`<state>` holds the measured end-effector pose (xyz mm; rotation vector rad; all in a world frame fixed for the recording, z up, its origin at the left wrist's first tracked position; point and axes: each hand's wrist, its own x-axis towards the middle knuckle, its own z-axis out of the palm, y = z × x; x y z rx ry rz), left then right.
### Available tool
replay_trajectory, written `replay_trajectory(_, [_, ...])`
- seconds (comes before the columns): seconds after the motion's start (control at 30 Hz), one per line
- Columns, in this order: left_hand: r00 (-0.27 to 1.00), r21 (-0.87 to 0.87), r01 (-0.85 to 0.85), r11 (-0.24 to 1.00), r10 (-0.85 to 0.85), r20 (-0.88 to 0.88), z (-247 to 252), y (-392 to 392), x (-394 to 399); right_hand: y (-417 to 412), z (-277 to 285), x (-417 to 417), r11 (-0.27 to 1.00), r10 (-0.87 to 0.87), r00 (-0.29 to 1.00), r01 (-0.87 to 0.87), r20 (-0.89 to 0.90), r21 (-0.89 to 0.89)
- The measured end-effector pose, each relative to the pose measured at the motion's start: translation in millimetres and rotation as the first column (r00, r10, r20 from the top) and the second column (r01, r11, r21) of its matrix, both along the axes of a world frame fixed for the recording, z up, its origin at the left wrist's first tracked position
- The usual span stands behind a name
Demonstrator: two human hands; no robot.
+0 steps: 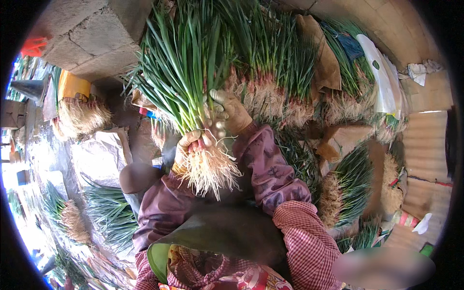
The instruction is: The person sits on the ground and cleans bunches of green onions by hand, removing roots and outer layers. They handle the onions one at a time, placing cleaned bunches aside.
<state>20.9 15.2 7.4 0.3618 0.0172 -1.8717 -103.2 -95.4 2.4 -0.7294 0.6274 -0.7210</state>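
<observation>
Before my chest I see a thick bunch of green onions, leaves pointing up and away, pale stringy roots hanging down. My left hand, in a pale glove, is closed around the reddish stem bases just above the roots. Beside the stems on the right is my right hand, also gloved, its fingers slightly bent; whether it grips any stem cannot be told. Behind and to the right stand more green onions with rooted ends toward me.
Concrete blocks rise at the upper left. A yellow-wrapped onion bundle stands left, above a brown paper sheet. Onion bundles lie at the right near cardboard. A white plastic sheet hangs over onions at the upper right.
</observation>
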Motion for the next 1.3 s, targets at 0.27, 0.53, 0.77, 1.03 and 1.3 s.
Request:
replay_trajectory(0.27, [0.991, -0.035, -0.038, 0.999, 0.033, -0.132, 7, -4, -11, -11, -46, -4, 0.552, -0.709, 0.428, -0.159, -0.561, -0.818])
replay_trajectory(0.53, [0.995, 0.08, -0.095, 0.992, 0.094, 0.017, 1, -2, -4, 16, -29, -81, 0.328, -0.019, -0.08, -0.942, -0.997, 0.069])
replay_trajectory(0.77, [1.0, 0.03, 0.006, 1.0, -0.007, 0.027, -22, -1, -8, -117, -35, -71, 0.611, -0.592, -0.148, -0.724, -0.792, -0.32])
replay_trajectory(1.03, [0.932, 0.191, 0.117, 0.974, -0.174, 0.317, -8, -11, -15, 5, -27, -32, 0.597, -0.59, 0.386, -0.384, -0.71, -0.705])
replay_trajectory(1.3, [0.989, 0.106, -0.119, 0.987, 0.109, 0.1, -11, 1, -12, -21, -78, -83, 0.807, -0.581, 0.672, 0.404, -0.46, -0.43])
